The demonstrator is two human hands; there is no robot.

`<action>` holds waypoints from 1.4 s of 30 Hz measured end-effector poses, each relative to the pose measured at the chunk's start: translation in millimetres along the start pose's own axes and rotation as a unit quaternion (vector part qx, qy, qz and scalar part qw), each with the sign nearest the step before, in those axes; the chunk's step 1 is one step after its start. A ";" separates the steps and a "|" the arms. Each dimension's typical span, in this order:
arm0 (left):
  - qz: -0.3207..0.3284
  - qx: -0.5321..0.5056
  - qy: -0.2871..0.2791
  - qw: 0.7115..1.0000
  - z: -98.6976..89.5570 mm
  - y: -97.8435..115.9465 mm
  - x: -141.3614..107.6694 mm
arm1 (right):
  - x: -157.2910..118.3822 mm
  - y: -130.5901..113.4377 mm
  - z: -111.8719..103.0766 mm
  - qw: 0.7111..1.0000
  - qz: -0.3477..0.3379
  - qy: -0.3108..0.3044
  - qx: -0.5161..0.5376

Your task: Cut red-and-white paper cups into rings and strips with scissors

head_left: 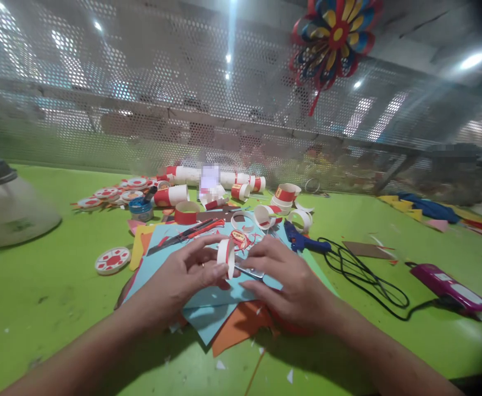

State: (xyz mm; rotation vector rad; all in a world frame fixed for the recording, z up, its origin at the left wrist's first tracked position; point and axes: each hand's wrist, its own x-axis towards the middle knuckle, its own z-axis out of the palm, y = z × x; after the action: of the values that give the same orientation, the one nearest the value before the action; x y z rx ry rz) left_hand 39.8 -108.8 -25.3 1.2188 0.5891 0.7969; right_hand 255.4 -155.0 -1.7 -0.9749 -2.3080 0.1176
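My left hand (pixel 191 272) holds a small white paper ring (pixel 225 258) with a red edge between its thumb and fingers. Close to the ring, on the right, my right hand (pixel 284 278) is closed on a silver metal tool (pixel 249 270), whose far end points at the ring. Both hands are over light blue paper sheets (pixel 214 296), with an orange sheet (pixel 238 330) under them at the front. Just beyond the hands lies a small red and yellow paper piece (pixel 239 239) among thin red and white scraps.
Black and red scissors (pixel 187 235) lie behind my left hand. Cut paper-cup rings (pixel 265 216) stand farther back. A blue glue gun (pixel 306 241) with a black cable and a magenta power strip (pixel 450 286) are on the right. A blue jar (pixel 140 209) stands back left.
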 end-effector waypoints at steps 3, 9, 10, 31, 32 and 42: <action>0.005 -0.052 0.044 0.998 -7.2 6.4 -0.2 | -9.6 15.4 -18.8 0.973 0.121 -0.146 -0.127; 0.003 -0.150 0.096 0.984 -17.0 16.6 4.1 | -21.4 31.2 -19.5 0.919 0.195 -0.288 -0.184; 0.001 -0.163 0.102 0.981 -17.9 16.7 4.8 | -22.2 30.8 -16.8 0.920 0.199 -0.286 -0.179; 0.117 0.150 0.065 0.980 -35.6 23.0 3.9 | -33.7 43.6 -43.9 0.953 0.230 -0.193 0.037; 0.115 0.142 0.060 0.981 -35.8 22.7 4.7 | -35.0 43.1 -44.9 0.955 0.227 -0.185 0.047; 0.087 0.081 0.017 0.993 -30.3 21.4 2.3 | -20.4 13.0 -38.2 0.947 0.204 -0.194 0.156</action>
State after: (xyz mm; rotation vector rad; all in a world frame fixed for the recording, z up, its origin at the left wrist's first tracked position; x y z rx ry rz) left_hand 13.3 -86.3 -12.4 1.4233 0.5892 0.9318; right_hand 296.3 -165.1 14.5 -1.3366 -2.2859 0.8895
